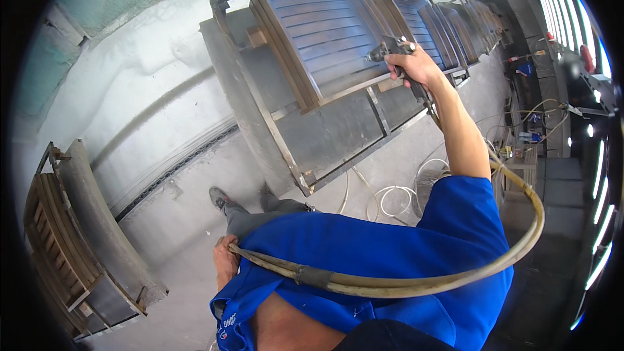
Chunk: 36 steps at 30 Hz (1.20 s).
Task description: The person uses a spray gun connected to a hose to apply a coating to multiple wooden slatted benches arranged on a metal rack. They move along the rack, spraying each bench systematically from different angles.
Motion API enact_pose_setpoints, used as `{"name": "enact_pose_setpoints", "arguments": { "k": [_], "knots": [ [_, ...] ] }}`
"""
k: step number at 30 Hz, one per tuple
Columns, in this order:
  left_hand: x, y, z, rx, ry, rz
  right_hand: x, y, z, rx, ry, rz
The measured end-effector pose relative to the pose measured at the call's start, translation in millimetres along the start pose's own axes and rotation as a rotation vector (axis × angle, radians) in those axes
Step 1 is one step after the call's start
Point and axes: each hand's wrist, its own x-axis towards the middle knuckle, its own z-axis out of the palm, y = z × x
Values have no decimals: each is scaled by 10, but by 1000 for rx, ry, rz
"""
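Spray gun (pixel 392 46), dark and metallic, sits right of top centre in the frame, its nozzle pointing left across a brown slatted panel (pixel 318 23). Right hand (pixel 418 65) has its fingers clamped around the gun's grip; whether the trigger is pressed, I cannot tell. Pale hose (pixel 422 286) bows around the right side of the frame and sweeps back left over the blue shirt (pixel 364 240). Left hand (pixel 225 257), left of the lower centre, has its fingers closed on that hose. Under the panel stands a metal-railed bench (pixel 331 131), and more slatted panels (pixel 419 19) line up toward the upper right. Thin white hose (pixel 395 201) lies coiled on the floor (pixel 188 247) near the frame's centre. Another slatted piece (pixel 60 231) rests at lower left; bright light tubes (pixel 603 227) run down the right edge.
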Motion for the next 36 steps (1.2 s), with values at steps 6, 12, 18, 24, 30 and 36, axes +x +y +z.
{"name": "enact_pose_setpoints", "arguments": {
  "k": [6,12,18,24,30,36],
  "knots": [
    [84,198,-334,-58,90,-49,548,28,-314,-512,223,90],
    [338,142,-736,-45,45,-68,622,-193,-553,-468,198,183],
    [1051,-19,-1278,-50,-169,72,348,-981,152,-214,-83,279],
    [1512,-244,-1777,-99,-292,97,690,-1352,647,-351,-112,318],
    [1549,-505,-2003,-103,-300,-20,1443,-974,381,-804,140,298],
    [1636,-649,-2122,-114,-302,17,1369,-1368,202,-738,108,353]
  ]
}}
